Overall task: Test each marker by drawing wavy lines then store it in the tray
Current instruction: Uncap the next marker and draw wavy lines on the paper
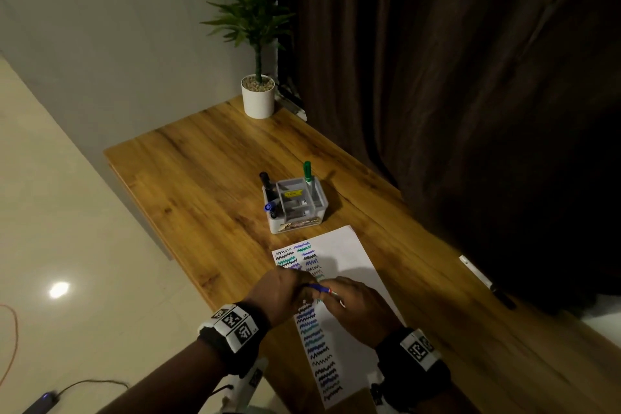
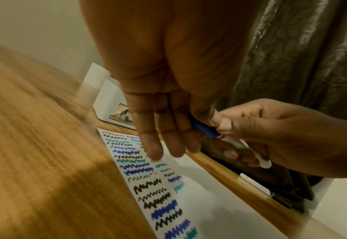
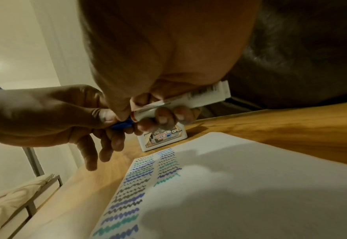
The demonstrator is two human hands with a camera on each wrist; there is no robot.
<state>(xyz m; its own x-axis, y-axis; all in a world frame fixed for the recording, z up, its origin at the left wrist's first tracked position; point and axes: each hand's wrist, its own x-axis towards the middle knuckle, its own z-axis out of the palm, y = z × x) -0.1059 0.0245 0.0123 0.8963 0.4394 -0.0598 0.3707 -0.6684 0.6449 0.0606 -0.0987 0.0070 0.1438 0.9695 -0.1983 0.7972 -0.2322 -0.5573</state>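
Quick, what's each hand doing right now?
Left hand: pinching the blue cap.
Right hand: gripping the marker.

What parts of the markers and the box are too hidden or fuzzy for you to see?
- Blue marker tip: every view, covered by its cap and the left hand.
- Tray insides: both wrist views, only its outer wall shows; hands block the top.
- Black marker on the table's right: head view, its far end fades into shadow.
- Tray sticker: head view, blurred, unreadable.
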